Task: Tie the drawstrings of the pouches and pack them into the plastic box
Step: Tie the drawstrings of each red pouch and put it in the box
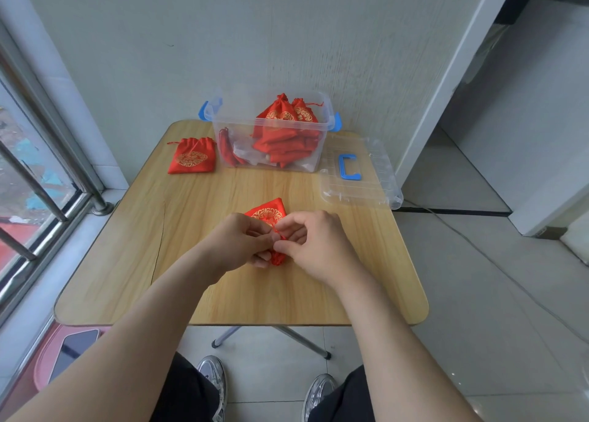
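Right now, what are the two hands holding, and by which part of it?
The left hand and the right hand both pinch one red pouch at its gathered mouth end; its embroidered body lies on the table.

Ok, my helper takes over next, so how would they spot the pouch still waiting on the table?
Start at the clear plastic box on the wooden table. Left of it, one red pouch lies flat on the wood. Unlike the others, it is neither boxed nor held.
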A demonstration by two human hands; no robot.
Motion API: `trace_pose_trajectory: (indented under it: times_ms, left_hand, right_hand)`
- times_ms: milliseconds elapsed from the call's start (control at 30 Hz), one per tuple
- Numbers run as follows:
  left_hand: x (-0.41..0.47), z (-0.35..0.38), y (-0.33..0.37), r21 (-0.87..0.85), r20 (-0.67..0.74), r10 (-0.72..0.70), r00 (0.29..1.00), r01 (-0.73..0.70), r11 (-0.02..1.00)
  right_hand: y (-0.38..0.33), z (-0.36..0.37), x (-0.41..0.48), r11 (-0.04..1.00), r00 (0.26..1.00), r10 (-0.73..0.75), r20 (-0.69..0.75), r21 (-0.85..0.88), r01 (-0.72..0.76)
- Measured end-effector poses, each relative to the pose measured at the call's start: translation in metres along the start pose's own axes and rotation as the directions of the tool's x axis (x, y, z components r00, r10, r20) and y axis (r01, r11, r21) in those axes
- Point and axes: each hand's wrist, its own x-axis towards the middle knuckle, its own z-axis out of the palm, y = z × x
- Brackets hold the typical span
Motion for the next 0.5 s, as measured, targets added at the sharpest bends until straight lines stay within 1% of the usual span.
trace_pose_trajectory:
  times_ms: [100, 200, 267, 367, 500]
  left_hand:
    - [-0.0003, -0.0007, -0.0002, -0.011, 0.004, -0.016, 1.0, 0.016, 1.0]
    - [-0.0007, -0.0015, -0.0005, -0.028, 0.005, -0.035, 0.999, 0.035, 0.999]
    - [-0.0005, -0.0016, -0.0005, -0.002, -0.002, -0.046, 0.999, 0.046, 0.999]
    - [0.0001, -0.0008, -0.0004, 0.02, -0.014, -0.06, 0.998, 0.06, 0.998]
    - [-0.0004, -0.0027, 0.0008, 0.015, -0.009, -0.047, 0.999, 0.047, 0.999]
  right_hand:
    - [-0.0031, -0.0009, 0.0013, 0.998, 1.0, -0.008, 0.023, -0.068, 0.009]
    - [-0.0062, -0.0005, 0.0025, 0.986, 0.997, -0.062, 0.051, -0.154, 0.069]
    - [-0.0085, 0.0004, 0.0034, 0.97, 0.994, -0.083, 0.069, -0.224, 0.097]
    - [-0.0101, 0.0023, 0.0035, 0.949, 0.991, -0.113, 0.065, -0.287, 0.127]
    - [-0.0089, 0.0047, 0.0035, 0.94, 0.991, -0.129, 0.032, -0.315, 0.132]
